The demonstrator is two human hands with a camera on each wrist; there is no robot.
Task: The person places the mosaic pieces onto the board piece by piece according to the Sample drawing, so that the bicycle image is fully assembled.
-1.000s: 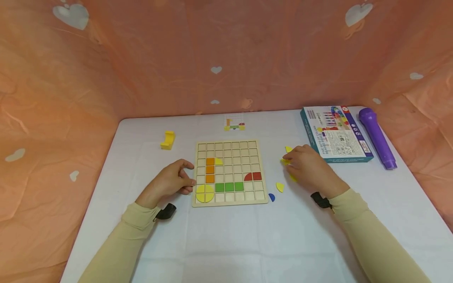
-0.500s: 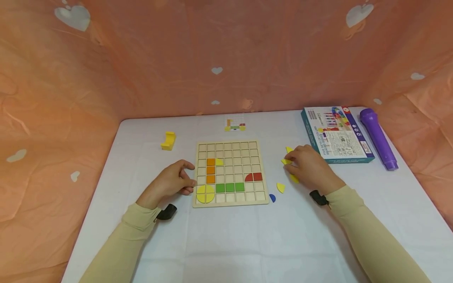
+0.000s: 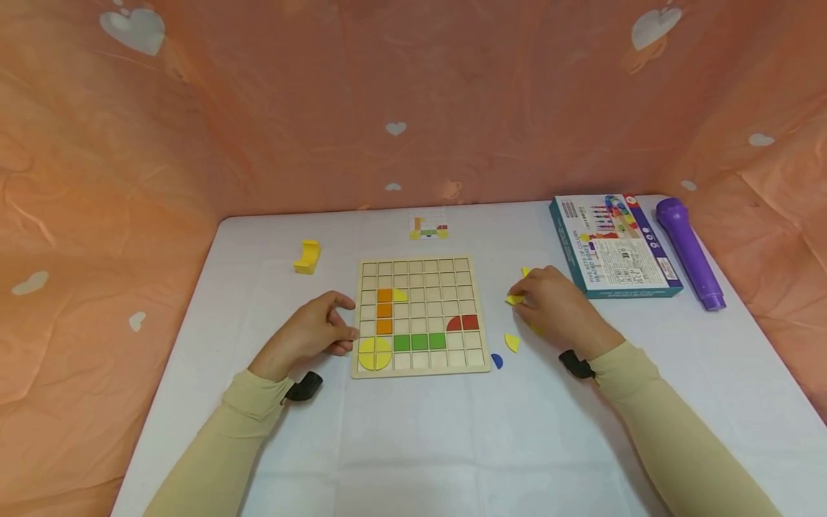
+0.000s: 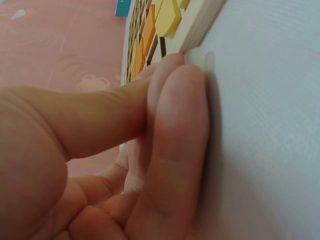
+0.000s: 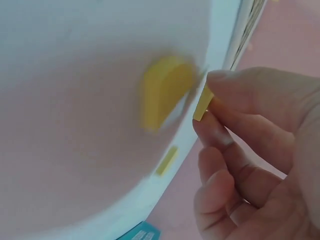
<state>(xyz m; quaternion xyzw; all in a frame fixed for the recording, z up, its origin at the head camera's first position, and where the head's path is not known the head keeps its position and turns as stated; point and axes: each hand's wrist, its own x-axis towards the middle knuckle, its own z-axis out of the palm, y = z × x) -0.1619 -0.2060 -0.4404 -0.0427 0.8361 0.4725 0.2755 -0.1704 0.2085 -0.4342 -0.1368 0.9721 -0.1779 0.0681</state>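
Observation:
My right hand (image 3: 558, 305) pinches a yellow quarter-circle tile (image 5: 203, 104) between thumb and fingertips, just off the tabletop. Loose yellow tiles (image 3: 511, 343) lie around that hand, some partly hidden beneath it, and a blue half-circle tile (image 3: 497, 361) lies by the board's lower right corner. At the left edge of the wooden grid board (image 3: 418, 374), my left hand (image 3: 310, 327) rests with loosely bent fingers touching or nearly touching the rim. Orange squares (image 3: 385, 310), green squares (image 3: 419, 342), red tiles (image 3: 470, 322), and a yellow circle (image 3: 375, 354) of quarter tiles sit in the grid.
A small pattern card (image 3: 429, 224) lies behind the board. To its left stands a yellow curved block (image 3: 308, 257). At the back right are a boxed game (image 3: 617, 248) and a purple microphone-shaped tube (image 3: 690, 253). Orange cloth (image 3: 310, 158) borders the table.
My right hand has lifted a yellow quarter-circle tile from among the loose ones and shifted slightly left with it. The left hand stays at the board's edge.

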